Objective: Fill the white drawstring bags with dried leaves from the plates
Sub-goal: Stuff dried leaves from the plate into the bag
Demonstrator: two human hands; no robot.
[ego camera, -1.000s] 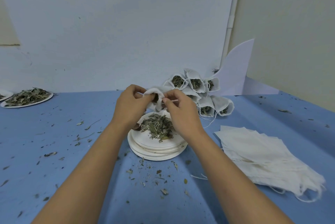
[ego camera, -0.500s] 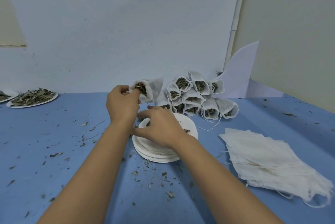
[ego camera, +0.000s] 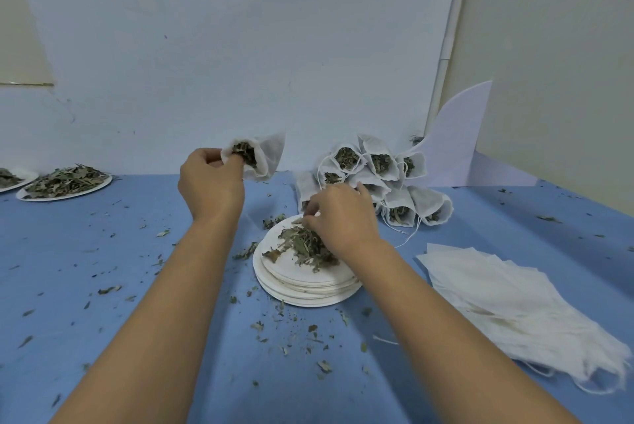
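Note:
My left hand holds a white drawstring bag by its rim, raised above the table, mouth toward me, with dried leaves inside. My right hand reaches down onto the pile of dried leaves on the top plate of a stack of white plates, and its fingertips pinch leaves at the pile's far edge. Several filled bags lean in a heap against the back wall. Flat empty bags lie stacked at the right.
Another plate of dried leaves sits at the far left, with part of a further plate beside it. Leaf crumbs are scattered over the blue table. A white curved board leans at the back right.
My left hand lifted the bag up and to the left, away from the plate. My right hand let go of the bag and dropped onto the leaf pile.

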